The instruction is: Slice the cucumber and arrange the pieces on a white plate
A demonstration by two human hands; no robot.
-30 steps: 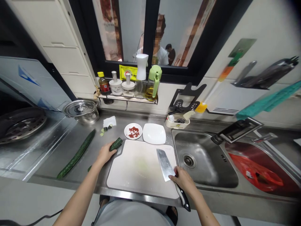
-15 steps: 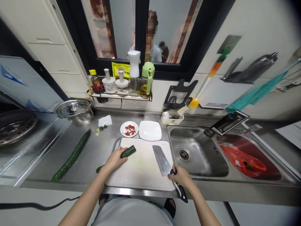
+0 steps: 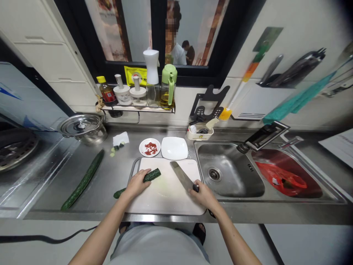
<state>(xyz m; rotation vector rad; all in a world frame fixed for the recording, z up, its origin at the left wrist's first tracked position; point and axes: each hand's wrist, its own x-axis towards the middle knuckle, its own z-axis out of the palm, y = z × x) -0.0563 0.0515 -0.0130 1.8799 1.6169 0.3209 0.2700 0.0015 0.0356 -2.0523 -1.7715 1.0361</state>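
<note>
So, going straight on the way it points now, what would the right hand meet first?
The right hand, black-handled knife ahead, would probably meet the white square plate first; heights are unclear.

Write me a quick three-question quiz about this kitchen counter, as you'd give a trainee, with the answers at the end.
1. True or false: the right hand is holding the knife.

2. What is the left hand holding?
A) a sponge
B) a piece of cucumber
C) a spoon

3. Fill in the missing word: the small red bits lie on the ____ plate, beside the squarish white dish.

Key: 1. True. 2. B. 3. Round.
</note>
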